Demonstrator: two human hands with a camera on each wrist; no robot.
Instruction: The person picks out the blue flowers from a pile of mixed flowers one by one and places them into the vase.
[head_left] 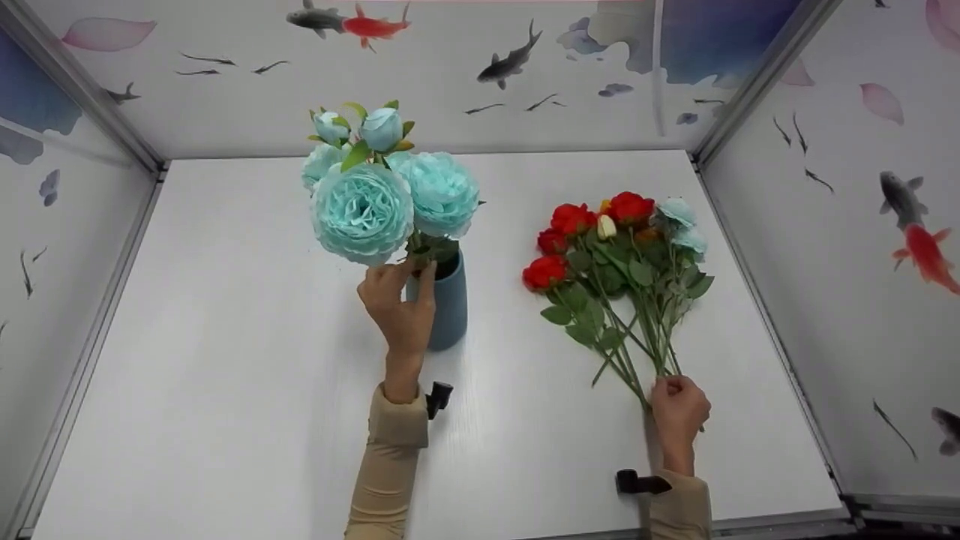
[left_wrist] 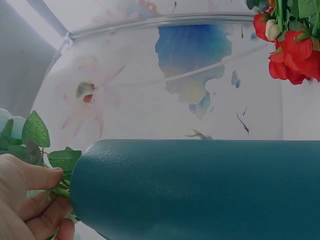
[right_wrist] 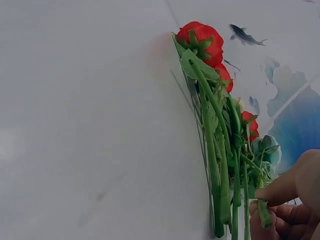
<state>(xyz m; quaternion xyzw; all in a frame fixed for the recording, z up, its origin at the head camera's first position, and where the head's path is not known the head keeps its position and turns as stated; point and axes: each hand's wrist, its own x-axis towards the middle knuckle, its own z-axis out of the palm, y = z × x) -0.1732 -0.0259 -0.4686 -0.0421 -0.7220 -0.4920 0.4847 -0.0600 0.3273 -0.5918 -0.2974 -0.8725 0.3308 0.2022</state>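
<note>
My left hand pinches the green stems of artificial blue flowers right at the mouth of a blue vase. The big blooms lean out over the vase's left side, and the lower stems are hidden inside it. At the lower right, my right hand pinches a green stem between thumb and fingers at its cut end. That stem belongs to a bunch lying on the table, with red roses, pale blue flowers and leafy stalks fanned away from the hand.
The white table is framed by metal rails and by walls painted with fish and petals. A cream bud sits among the red roses. Black wrist cameras are strapped at the left sleeve and the right sleeve.
</note>
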